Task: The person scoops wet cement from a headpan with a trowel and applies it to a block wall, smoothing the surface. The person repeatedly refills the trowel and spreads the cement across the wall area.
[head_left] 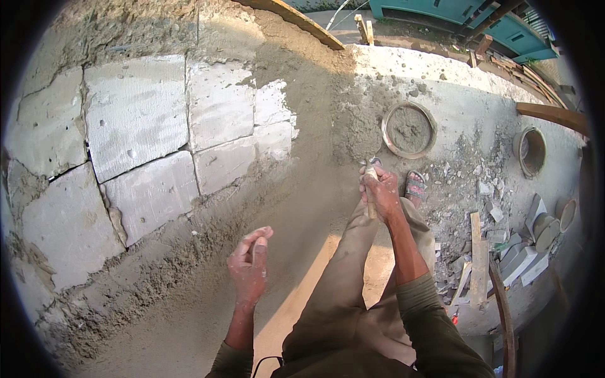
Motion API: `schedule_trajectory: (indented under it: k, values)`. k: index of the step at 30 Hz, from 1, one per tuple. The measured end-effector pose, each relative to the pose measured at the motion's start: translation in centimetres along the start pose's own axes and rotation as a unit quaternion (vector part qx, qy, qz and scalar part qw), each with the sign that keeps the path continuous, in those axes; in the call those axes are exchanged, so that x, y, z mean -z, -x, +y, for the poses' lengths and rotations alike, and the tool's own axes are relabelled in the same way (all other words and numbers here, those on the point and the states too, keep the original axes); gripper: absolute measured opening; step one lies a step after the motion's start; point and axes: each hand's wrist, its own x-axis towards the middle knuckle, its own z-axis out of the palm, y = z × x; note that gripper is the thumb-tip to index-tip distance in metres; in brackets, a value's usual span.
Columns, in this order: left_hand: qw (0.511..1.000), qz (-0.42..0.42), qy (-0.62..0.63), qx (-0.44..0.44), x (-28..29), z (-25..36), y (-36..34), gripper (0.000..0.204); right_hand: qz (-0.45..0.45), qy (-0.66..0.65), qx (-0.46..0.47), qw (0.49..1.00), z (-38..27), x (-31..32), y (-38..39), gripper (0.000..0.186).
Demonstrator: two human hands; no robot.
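My right hand (382,190) is closed around the pale handle of a wooden-handled tool (372,210), held above my knees. The handle sticks out at both ends of the fist, and the tool's working end is not clear. Lower left, my left hand (249,264) is raised beside the plastered wall, its fingers loosely bent, the thumb apart, and nothing visible in it. Wet grey mortar (302,189) coats the wall between the white blocks (135,107) and the corner. A round pan (386,129) with mortar in it stands on the floor beyond my right hand.
Mortar lumps (356,126) lie on the floor beside the pan. To the right are an empty-looking round pan (529,152), rubble (466,183), block offcuts (520,261) and wooden boards (479,271). A sandalled foot (414,186) stands near the rubble.
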Motion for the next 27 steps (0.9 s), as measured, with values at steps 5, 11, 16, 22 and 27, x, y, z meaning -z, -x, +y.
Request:
schedule_trajectory:
  k: [5, 11, 16, 22, 27]
  values:
    - [0.978, 0.147, -0.007, -0.148, 15.2, 9.3, 9.2, 0.021, -0.001, -0.074, 0.016, 0.997, -3.2, 2.5, -0.5, 0.016]
    - [0.933, -0.146, -0.137, 0.298, 7.9, -4.1, 25.5, 0.021, 0.313, 0.174, 0.187, 0.915, -7.5, 1.6, 0.0, 0.013]
    - [0.917, -0.268, -0.181, 0.234, 5.4, -17.7, 31.5, 0.033, 0.445, 0.240, 0.254, 0.825, -2.7, -6.4, -9.4, 0.025]
    - [0.911, -0.240, -0.166, 0.292, -1.7, -23.0, 26.4, 0.040, -0.138, 0.371, 0.183, 0.900, 12.7, -13.4, 8.1, 0.040]
    - [0.862, -0.312, -0.165, 0.363, -5.8, -27.0, 22.8, 0.091, -0.075, 0.517, 0.005, 0.853, 20.5, 5.7, 9.9, 0.040]
